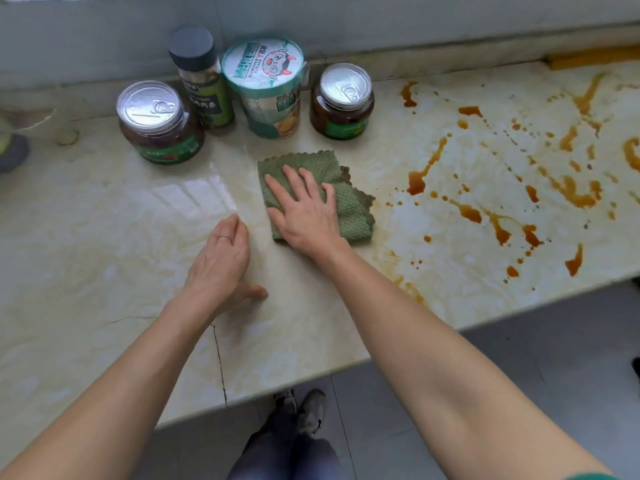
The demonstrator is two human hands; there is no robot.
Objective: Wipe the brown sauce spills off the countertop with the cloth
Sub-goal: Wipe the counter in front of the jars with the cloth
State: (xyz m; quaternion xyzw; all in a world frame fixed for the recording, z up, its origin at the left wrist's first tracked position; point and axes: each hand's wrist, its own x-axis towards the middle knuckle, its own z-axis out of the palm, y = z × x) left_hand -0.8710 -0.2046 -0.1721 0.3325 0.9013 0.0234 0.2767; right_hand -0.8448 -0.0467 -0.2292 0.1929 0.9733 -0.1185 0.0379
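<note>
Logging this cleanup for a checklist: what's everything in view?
cloth: one, green, mid-countertop under the right hand
sauce spills: many, brown, countertop's right part
jars: two, dark with silver lids, ends of the back row
bottle: one, green label, black cap, back row
cup: one, teal and white, back row
countertop: one, cream marble, cracked near front edge
shoes: two, grey, floor below
left hand: one, on bare countertop left of cloth
right hand: one, flat on the cloth

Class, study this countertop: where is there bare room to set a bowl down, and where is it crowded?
Bare: the countertop left of the left hand, in front of the left jar. Crowded: the back row with bottle, cup and right jar; sauce spills right of the cloth.
</note>
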